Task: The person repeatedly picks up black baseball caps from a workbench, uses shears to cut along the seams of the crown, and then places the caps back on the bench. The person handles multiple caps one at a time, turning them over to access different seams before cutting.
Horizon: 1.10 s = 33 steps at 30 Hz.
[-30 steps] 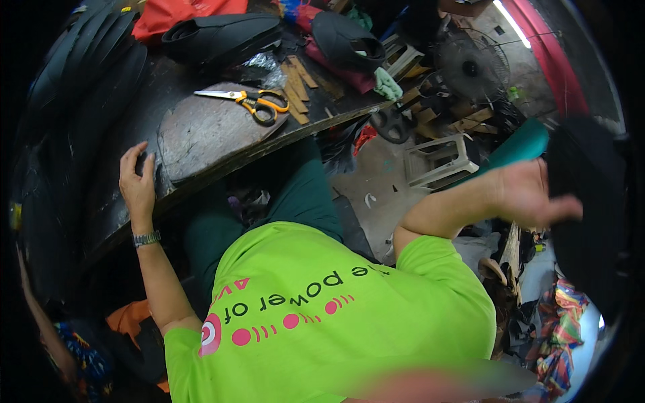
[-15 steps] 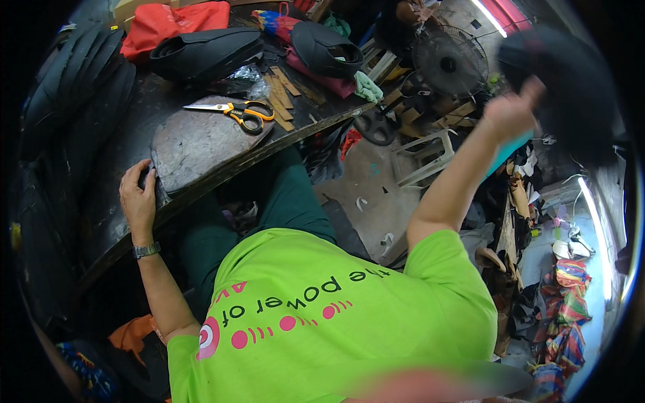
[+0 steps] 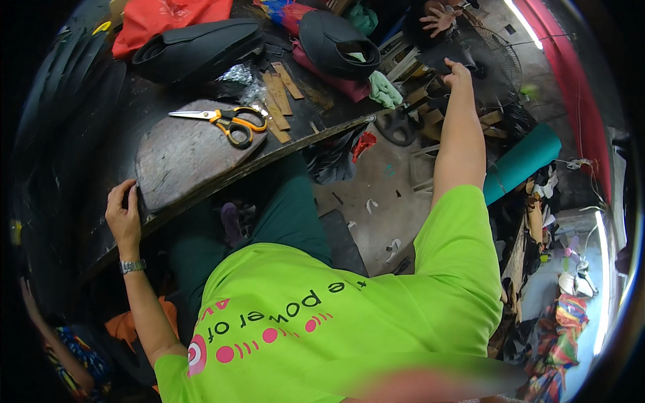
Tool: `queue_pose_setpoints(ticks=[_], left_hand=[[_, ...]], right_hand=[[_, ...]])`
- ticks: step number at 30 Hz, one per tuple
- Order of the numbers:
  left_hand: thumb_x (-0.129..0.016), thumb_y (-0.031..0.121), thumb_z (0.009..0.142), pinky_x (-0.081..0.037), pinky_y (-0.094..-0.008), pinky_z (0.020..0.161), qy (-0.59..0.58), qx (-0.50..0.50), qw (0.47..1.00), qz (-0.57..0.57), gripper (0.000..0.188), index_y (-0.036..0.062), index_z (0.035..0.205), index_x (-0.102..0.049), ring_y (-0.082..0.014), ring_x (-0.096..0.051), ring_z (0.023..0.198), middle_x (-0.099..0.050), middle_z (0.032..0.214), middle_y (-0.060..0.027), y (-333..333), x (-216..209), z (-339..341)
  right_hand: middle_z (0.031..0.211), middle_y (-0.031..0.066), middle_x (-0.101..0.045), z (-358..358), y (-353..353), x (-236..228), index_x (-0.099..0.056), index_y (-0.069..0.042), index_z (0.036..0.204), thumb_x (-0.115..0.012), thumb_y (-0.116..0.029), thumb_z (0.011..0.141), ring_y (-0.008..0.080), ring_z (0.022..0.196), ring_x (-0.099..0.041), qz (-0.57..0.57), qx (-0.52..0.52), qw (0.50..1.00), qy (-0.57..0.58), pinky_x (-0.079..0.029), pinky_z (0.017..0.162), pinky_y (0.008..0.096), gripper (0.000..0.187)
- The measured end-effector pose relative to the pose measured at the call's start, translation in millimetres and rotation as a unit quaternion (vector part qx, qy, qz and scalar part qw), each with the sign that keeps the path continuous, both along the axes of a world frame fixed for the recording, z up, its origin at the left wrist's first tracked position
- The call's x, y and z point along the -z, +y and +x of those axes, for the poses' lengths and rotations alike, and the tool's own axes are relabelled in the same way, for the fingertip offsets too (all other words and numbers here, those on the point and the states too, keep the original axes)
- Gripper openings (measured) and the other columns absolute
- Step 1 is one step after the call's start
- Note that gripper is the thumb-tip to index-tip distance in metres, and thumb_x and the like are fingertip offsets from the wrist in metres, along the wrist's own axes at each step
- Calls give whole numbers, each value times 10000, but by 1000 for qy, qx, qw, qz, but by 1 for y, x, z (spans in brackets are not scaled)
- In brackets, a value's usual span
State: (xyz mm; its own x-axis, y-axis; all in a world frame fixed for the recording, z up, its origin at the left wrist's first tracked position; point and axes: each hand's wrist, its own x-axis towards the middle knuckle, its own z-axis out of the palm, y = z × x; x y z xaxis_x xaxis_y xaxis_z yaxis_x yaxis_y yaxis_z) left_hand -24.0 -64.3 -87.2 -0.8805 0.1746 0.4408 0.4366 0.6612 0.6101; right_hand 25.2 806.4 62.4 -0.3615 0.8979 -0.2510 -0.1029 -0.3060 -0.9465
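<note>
My left hand (image 3: pixel 123 218) rests on the dark tabletop near its front edge, beside a rounded grey slab (image 3: pixel 191 151). Its fingers are slightly bent and apart, with nothing seen in them. Orange-and-black scissors (image 3: pixel 228 123) lie across the slab's far side, blades to the left. With the arm stretched out ahead and right, my right hand (image 3: pixel 458 72) is closed on the edge of a black sheet-like piece (image 3: pixel 440 55); its full shape blends into the dark background. Another person's spread hand (image 3: pixel 440 20) is just beyond that piece.
Two black moulded pieces (image 3: pixel 201 50) (image 3: pixel 339 43), a red cloth bag (image 3: pixel 171 20) and thin wooden strips (image 3: pixel 276 101) lie on the table's far part. Stacked black sheets (image 3: pixel 64 87) fill its left. Beyond stands a fan (image 3: pixel 500 64); a teal roll (image 3: pixel 527 164) and scraps lie at right.
My right hand has swung from the right inward and away from me, carrying the black piece toward the other person's hand. My left hand stays near the slab. The whole view has shifted slightly.
</note>
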Motion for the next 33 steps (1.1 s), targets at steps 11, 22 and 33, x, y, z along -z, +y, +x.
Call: queue_pose_setpoints(ticks=[11, 22, 33], left_hand=[[-661, 28, 891, -498, -368, 869, 45, -50, 988, -136, 129, 20, 1017, -690, -287, -643, 951, -681, 985, -114, 16, -5, 2], [-674, 23, 867, -504, -366, 816, 56, -60, 988, -129, 126, 35, 991, -695, -283, -636, 906, -668, 940, -103, 23, -8, 1], [-685, 21, 837, -497, -395, 796, 67, -37, 994, -84, 106, 31, 943, -688, -318, -619, 881, -655, 901, -119, 21, -14, 4]], right_hand=[[1377, 167, -564, -77, 159, 72, -577, -40, 1330, -697, -247, 936, 298, 1200, -577, -31, 19, 999, 28, -476, 1033, 410, 461], [952, 231, -678, -78, -128, -10, -597, 67, 1114, -569, 74, 933, 327, 866, -690, 333, -254, 832, 364, -596, 828, 396, 184], [985, 126, -635, -23, -508, 98, -627, -48, 1033, -755, -166, 790, 319, 970, -586, 704, -436, 553, -97, -471, 818, 430, 298]])
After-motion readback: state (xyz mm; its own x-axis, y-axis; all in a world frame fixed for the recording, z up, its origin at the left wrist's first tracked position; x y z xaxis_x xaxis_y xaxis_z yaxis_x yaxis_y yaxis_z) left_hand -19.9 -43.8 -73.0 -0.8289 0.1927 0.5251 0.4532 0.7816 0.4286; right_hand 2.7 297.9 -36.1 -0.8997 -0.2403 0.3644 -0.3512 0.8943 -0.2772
